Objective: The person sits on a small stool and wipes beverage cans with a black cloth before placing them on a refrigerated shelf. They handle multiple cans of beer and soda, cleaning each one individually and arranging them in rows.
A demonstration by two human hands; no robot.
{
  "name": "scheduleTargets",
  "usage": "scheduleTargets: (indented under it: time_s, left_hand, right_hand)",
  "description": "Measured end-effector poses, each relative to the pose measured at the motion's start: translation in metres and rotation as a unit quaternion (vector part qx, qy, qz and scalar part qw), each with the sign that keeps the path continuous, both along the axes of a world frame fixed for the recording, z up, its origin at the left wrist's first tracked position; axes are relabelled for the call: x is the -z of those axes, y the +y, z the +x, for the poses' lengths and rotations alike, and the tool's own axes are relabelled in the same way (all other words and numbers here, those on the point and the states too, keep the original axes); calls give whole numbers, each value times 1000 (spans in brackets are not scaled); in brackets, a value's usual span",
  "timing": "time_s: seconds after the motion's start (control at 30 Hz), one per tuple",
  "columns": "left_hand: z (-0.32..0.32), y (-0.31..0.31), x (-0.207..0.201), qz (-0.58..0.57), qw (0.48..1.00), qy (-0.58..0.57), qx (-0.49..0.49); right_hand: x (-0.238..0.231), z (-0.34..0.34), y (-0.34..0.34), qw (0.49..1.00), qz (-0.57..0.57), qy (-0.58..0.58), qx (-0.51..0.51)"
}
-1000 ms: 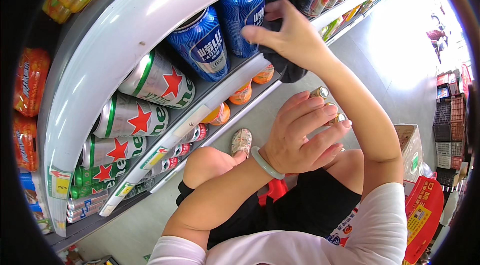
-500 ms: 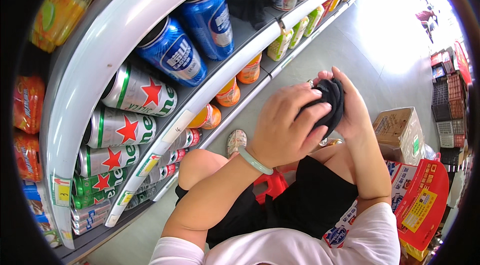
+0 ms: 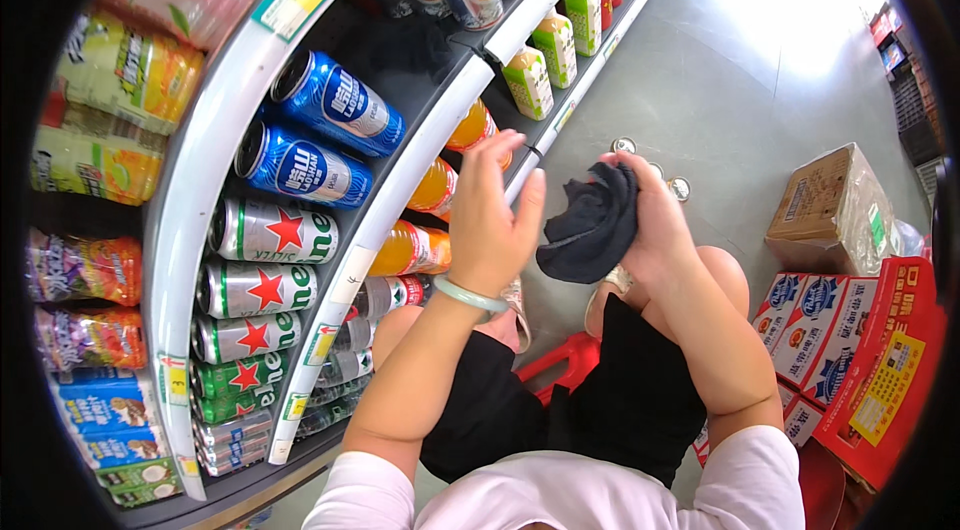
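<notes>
My right hand [image 3: 657,220] is closed around a bunched black cloth [image 3: 588,235], which hangs over the floor in front of my knees. Apart from the cloth, my left hand [image 3: 492,225] is raised beside the shelf edge, fingers and thumb spread, with nothing in it. A pale green bangle [image 3: 470,298] circles the left wrist. Closest to that hand are orange drink bottles [image 3: 432,188] on a low shelf. Blue cans [image 3: 335,108] and silver cans with a red star [image 3: 272,230] lie on the shelf further left.
Several small cans [image 3: 679,189] stand on the grey floor beyond my right hand. A cardboard box [image 3: 808,200] and red-and-white cartons [image 3: 822,325] are at the right. Part of a red stool [image 3: 568,367] shows between my legs. White-edged shelves [image 3: 432,145] run along the left.
Both hands were together on the black cloth. My left hand has let go and moved left, opening toward the shelf; the right still holds the cloth. The view has shifted, showing cans on the floor.
</notes>
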State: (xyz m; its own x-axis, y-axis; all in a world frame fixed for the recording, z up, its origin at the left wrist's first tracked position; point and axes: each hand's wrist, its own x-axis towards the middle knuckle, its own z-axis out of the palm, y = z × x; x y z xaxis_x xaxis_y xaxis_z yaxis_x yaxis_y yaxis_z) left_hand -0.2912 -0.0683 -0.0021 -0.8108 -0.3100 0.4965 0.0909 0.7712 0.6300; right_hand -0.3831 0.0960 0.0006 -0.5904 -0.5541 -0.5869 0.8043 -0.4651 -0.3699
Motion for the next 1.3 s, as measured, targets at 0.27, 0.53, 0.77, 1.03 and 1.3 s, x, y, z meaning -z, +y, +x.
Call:
scheduleTargets:
  time_s: [0.27, 0.53, 0.77, 1.03, 1.3]
  left_hand:
    - [-61, -45, -15, -50, 992, -70, -93]
    - [-172, -295, 27, -303, 832, -393, -248]
    - [-187, -332, 17, -268, 815, -441, -265]
    - [-123, -93, -72, -480, 795, -269, -257]
    - [-10, -12, -106, -232, 946, -136, -182]
  right_hand:
    - [8, 4, -12, 992, 46, 58, -99]
    - [4, 26, -16, 740, 254, 491, -384]
    - [9, 60, -56, 519, 318, 675, -417]
    - [-7, 65, -72, 484, 299, 710, -414]
    - [-27, 33, -19, 595, 347, 611, -390]
